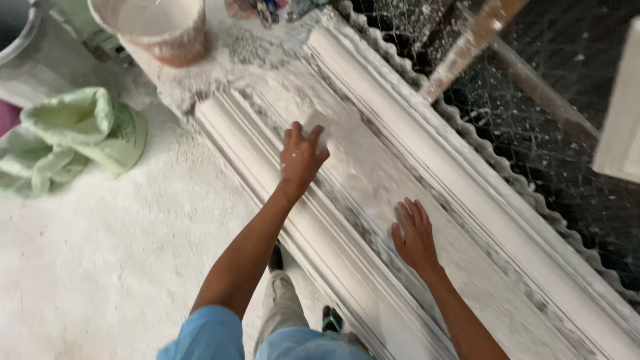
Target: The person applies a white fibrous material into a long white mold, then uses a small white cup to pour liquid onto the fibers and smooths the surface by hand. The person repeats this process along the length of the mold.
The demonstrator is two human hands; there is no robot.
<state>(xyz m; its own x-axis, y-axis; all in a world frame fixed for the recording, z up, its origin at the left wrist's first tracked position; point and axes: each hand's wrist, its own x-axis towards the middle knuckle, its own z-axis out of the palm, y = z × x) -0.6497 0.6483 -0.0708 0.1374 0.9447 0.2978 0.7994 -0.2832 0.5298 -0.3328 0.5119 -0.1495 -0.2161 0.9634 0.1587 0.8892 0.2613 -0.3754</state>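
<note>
Head view of a long white plaster moulding (427, 200) being smoothed by hand. A small pale sanding block (316, 124) is being gripped in the left hand (300, 160), the fingers curled closed around it, and is being pressed against the flat middle band of the moulding, toward its far end. The right hand (415, 237) is being laid open and flat, fingers extended, on the same band nearer the person, with nothing held in it. The moulding is being supported on a dust-covered work surface (100, 267), its long axis running diagonally from upper left, beside a plaster-smeared bucket (157, 27), to lower right. Raised ribs are bordering the band on both sides. By judgement, the work is only partly done: grey streaks and rough patches are showing along the ribs and near the lower right, while much loose white powder is lying about. A crumpled green sack (80, 137) is lying at left.
</note>
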